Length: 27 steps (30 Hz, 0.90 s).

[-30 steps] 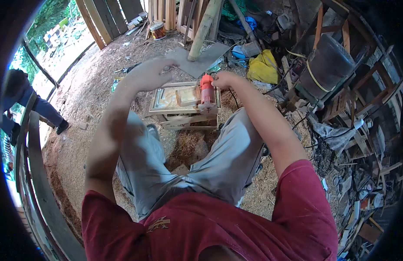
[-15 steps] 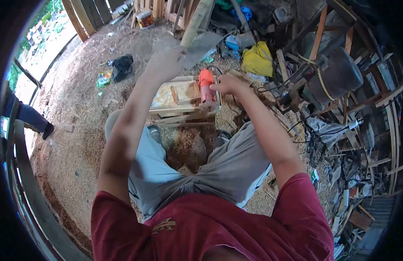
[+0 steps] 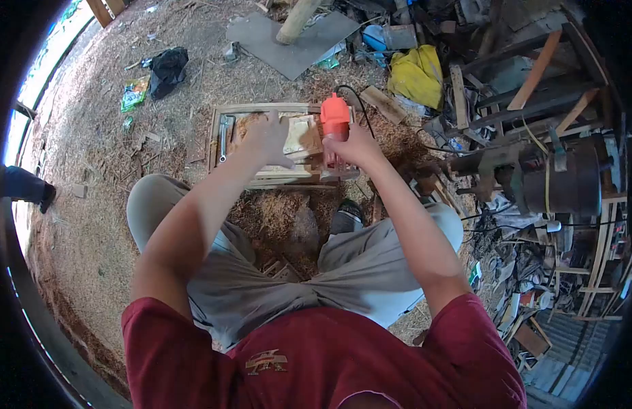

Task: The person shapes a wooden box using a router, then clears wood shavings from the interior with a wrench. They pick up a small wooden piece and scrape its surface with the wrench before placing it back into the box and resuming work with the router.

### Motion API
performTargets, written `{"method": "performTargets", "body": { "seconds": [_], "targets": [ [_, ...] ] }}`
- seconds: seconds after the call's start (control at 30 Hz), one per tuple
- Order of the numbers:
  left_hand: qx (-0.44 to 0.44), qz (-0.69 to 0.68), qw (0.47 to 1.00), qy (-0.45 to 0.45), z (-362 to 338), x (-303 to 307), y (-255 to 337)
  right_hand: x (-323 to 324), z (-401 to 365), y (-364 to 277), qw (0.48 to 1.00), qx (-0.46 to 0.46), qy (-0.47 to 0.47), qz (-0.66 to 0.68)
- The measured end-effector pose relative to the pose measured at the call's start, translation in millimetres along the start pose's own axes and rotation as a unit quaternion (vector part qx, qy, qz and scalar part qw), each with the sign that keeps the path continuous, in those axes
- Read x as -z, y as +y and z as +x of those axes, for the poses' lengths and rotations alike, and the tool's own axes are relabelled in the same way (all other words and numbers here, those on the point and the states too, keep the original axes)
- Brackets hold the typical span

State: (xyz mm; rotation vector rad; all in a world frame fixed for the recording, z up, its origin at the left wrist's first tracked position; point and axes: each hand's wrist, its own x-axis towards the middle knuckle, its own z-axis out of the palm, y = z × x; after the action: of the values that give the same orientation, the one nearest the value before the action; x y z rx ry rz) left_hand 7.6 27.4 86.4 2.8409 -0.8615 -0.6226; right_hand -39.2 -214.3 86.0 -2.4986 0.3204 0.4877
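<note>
My right hand (image 3: pixel 353 146) is wrapped round the body of a red power tool (image 3: pixel 335 112), which stands upright at the right end of a low wooden frame (image 3: pixel 261 108). Over the middle of the frame is my left hand (image 3: pixel 265 140), fingers spread and holding nothing. A pale wood piece (image 3: pixel 301 136) lies in the frame, between my hands. At the frame's left side rests a metal wrench (image 3: pixel 224 136). The tool's lower end is partly hard to make out against the wood.
A grey sheet (image 3: pixel 289 48) lies beyond the frame, with a post on it. A black cord (image 3: pixel 362 102) runs from the tool. Yellow cloth (image 3: pixel 416 75) and a motor-like machine (image 3: pixel 568 178) are on the right. Another person's leg (image 3: pixel 26 187) shows at far left.
My left hand has come down and back from the grey sheet to over the frame, its fingers now spread. The view has shifted. My right hand still holds the red tool.
</note>
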Motion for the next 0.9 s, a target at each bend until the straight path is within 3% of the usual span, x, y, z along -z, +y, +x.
{"method": "performTargets", "body": {
  "seconds": [0.13,0.33,0.5,0.63,0.67,0.83,0.9],
  "targets": [
    [-0.017,0.012,0.999,0.040,12.3,-3.2,-1.7,-21.3,-1.6,-1.9,0.997,-0.047,0.047,0.031],
    [-0.036,0.041,0.996,0.075,24.1,-9.1,-3.6,-31.0,20.7,12.7,0.995,-0.011,0.063,0.078],
    [-0.086,0.090,0.989,0.083,24.1,-3.7,-12.7,-5.2,14.5,0.6,0.978,-0.064,-0.019,0.200],
    [-0.142,0.044,0.986,0.081,27.4,-8.5,-29.3,6.2,2.4,-10.3,0.917,-0.029,0.015,0.397],
    [-0.115,0.019,0.991,0.060,26.7,-8.8,-32.9,8.8,2.2,-10.8,0.916,-0.017,0.030,0.400],
    [0.020,-0.113,0.992,-0.044,13.5,23.6,-34.8,31.8,-16.5,-32.8,0.794,0.031,0.087,0.600],
    [0.041,-0.106,0.993,-0.013,9.8,15.8,-29.6,41.8,-21.4,-31.7,0.756,0.058,0.103,0.644]
  ]
}}
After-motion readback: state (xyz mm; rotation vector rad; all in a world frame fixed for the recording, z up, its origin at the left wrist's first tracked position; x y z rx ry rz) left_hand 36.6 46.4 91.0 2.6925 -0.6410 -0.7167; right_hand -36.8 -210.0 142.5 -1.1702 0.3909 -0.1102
